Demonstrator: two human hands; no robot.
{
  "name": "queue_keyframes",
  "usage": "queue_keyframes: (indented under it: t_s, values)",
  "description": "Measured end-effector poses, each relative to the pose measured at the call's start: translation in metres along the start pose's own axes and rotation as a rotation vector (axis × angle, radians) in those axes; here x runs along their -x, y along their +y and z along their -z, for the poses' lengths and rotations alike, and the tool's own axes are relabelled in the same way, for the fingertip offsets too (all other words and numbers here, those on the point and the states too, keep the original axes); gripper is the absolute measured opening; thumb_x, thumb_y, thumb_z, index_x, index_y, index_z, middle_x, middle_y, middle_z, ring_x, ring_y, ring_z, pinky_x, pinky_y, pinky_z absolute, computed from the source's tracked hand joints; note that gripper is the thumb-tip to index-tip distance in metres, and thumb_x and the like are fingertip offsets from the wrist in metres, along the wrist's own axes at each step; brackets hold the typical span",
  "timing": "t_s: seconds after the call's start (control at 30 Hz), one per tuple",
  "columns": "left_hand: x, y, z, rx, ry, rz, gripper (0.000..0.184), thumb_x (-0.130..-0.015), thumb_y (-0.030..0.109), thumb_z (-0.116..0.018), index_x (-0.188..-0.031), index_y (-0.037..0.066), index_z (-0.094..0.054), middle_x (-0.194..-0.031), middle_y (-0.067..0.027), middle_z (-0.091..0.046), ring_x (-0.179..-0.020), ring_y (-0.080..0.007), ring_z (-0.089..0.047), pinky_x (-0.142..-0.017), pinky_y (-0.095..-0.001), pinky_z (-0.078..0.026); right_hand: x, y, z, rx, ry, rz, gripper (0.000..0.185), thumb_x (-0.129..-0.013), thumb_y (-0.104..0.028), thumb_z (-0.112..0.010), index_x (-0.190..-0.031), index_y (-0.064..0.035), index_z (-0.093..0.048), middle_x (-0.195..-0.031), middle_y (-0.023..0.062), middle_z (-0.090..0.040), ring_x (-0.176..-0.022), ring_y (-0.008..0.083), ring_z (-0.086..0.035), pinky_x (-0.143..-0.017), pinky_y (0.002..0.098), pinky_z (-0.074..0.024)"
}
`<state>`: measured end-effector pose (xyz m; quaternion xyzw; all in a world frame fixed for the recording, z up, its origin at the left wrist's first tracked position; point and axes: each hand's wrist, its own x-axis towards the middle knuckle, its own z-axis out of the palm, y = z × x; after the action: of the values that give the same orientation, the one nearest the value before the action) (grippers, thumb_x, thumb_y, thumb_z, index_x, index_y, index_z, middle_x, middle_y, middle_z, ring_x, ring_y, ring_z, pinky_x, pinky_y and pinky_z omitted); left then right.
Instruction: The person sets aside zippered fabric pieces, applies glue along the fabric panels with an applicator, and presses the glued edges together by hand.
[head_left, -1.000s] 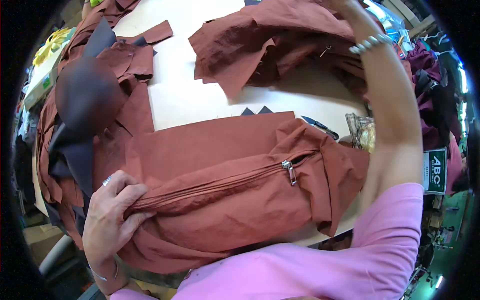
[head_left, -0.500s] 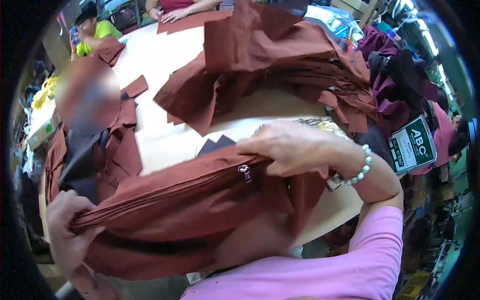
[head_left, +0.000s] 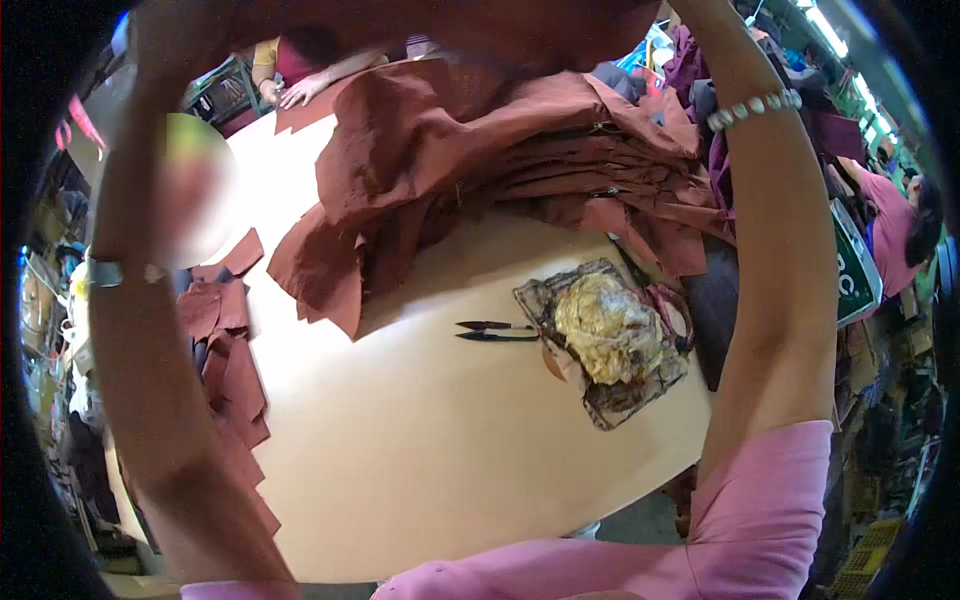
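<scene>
Both arms are raised towards the top of the view. A blurred dark reddish-brown cloth (head_left: 430, 30) spans the top edge between them. My left hand (head_left: 145, 150) is a dark blur at the upper left beside the cloth's left end, its fingers not distinguishable. Only the wrist end of my right hand (head_left: 712, 40) shows above a beaded bracelet (head_left: 755, 108), near the cloth's right end; its fingers are out of view. Below lies a pile of reddish-brown fabric pieces (head_left: 480, 150), some with zippers. Dark thread snips (head_left: 495, 331) rest on the table, left of a patterned pouch (head_left: 610, 335).
The pale table (head_left: 400, 450) has more brown pieces (head_left: 235, 390) along its left side. A person's hands (head_left: 305, 90) rest at the far edge. Another person in pink (head_left: 890, 220) is at the right, near a green-and-white box (head_left: 853, 265).
The zippered brown cloth has been lifted from in front of me to the top of the view. Both arms have risen, uncovering the table, the snips and the pouch.
</scene>
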<state>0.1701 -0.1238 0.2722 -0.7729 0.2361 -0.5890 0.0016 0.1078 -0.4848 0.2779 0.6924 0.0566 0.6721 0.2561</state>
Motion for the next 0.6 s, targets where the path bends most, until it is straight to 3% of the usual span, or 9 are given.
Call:
queue_keyframes:
  t_s: [0.03,0.1,0.17,0.23,0.3,0.33,0.43,0.53,0.6]
  values:
    - [0.002,0.000,-0.029,0.101,0.099,-0.055,0.022,-0.073,0.021,-0.058,-0.089,0.007,-0.063,-0.087,-0.0158,-0.059,-0.090,-0.0241,-0.057,-0.077,-0.0402,-0.043,0.010,0.012,0.004,-0.063,0.260,0.070,0.025,-0.077,-0.003,-0.051,-0.101,-0.0008,-0.056,-0.084,0.0220,-0.060,-0.078,0.0369,-0.061,-0.071,0.0433,-0.0496]
    - [0.026,0.040,-0.038,0.140,0.088,-0.168,0.022,-0.075,0.015,-0.055,-0.095,0.009,-0.061,-0.094,-0.0132,-0.059,-0.093,-0.0248,-0.056,-0.078,-0.0391,-0.043,0.053,0.013,-0.016,-0.694,0.285,-0.092,0.033,-0.077,-0.003,-0.053,-0.110,-0.0010,-0.051,-0.087,0.0230,-0.061,-0.082,0.0384,-0.061,-0.075,0.0432,-0.0487]
    - [0.068,0.095,-0.057,0.101,-0.200,-0.230,0.034,-0.077,0.012,-0.053,-0.111,0.015,-0.057,-0.110,-0.0083,-0.056,-0.100,-0.0245,-0.053,-0.080,-0.0416,-0.043,0.136,0.025,-0.028,-0.059,-0.475,-0.122,0.057,-0.069,-0.003,-0.061,-0.125,-0.0066,-0.047,-0.117,0.0170,-0.057,-0.104,0.0348,-0.054,-0.089,0.0393,-0.0440]
    - [0.129,0.117,-0.125,0.191,-0.272,-0.288,0.041,-0.078,0.017,-0.054,-0.119,0.023,-0.055,-0.122,-0.0036,-0.055,-0.110,-0.0271,-0.050,-0.082,-0.0509,-0.041,0.182,-0.002,-0.017,-0.106,-0.549,0.139,0.062,-0.073,0.002,-0.051,-0.133,-0.0089,-0.039,-0.116,0.0222,-0.054,-0.105,0.0392,-0.053,-0.088,0.0440,-0.0446]
    - [0.194,0.156,-0.160,0.561,-0.996,0.081,0.054,-0.083,0.027,-0.049,-0.136,0.023,-0.038,-0.144,-0.0008,-0.033,-0.132,-0.0327,-0.029,-0.099,-0.0660,-0.025,0.273,-0.028,-0.032,-0.321,-1.218,-0.190,0.047,-0.084,-0.006,-0.037,-0.131,-0.0125,-0.041,-0.105,0.0196,-0.059,-0.098,0.0367,-0.059,-0.079,0.0494,-0.0479]
    - [0.200,0.162,-0.158,0.610,-1.031,0.090,0.056,-0.085,0.024,-0.042,-0.140,0.022,-0.032,-0.146,-0.0050,-0.031,-0.134,-0.0359,-0.024,-0.112,-0.0441,-0.019,0.283,-0.037,-0.031,-0.360,-1.121,-0.268,0.047,-0.086,-0.007,-0.032,-0.131,-0.0134,-0.040,-0.108,0.0199,-0.059,-0.100,0.0365,-0.058,-0.080,0.0493,-0.0476]
    - [0.201,0.158,-0.154,0.703,-1.064,0.182,0.060,-0.085,0.044,-0.047,-0.140,0.023,-0.032,-0.149,0.0015,-0.024,-0.137,-0.0347,-0.018,-0.103,-0.0663,-0.015,0.283,-0.028,-0.031,-0.546,-1.087,-0.345,0.055,-0.080,-0.002,-0.040,-0.134,-0.0078,-0.038,-0.121,0.0252,-0.052,-0.107,0.0385,-0.054,-0.092,0.0431,-0.0433]
    - [0.205,0.151,-0.140,0.570,-1.042,0.136,0.065,-0.086,0.055,-0.044,-0.140,0.022,-0.032,-0.149,-0.0014,-0.024,-0.137,-0.0322,-0.018,-0.105,-0.0650,-0.013,0.263,-0.019,-0.013,-0.633,-1.313,-0.587,0.061,-0.080,-0.019,-0.051,-0.138,-0.0110,-0.033,-0.125,0.0219,-0.050,-0.109,0.0387,-0.052,-0.094,0.0442,-0.0419]
    - [0.215,0.150,-0.131,0.431,-0.928,0.124,0.066,-0.087,0.058,-0.041,-0.141,0.022,-0.031,-0.149,-0.0031,-0.023,-0.138,-0.0309,-0.018,-0.105,-0.0645,-0.012,0.266,-0.021,0.000,-0.701,-1.167,-0.502,0.070,-0.077,-0.025,-0.056,-0.139,-0.0099,-0.030,-0.129,0.0229,-0.047,-0.115,0.0378,-0.048,-0.098,0.0427,-0.0378]
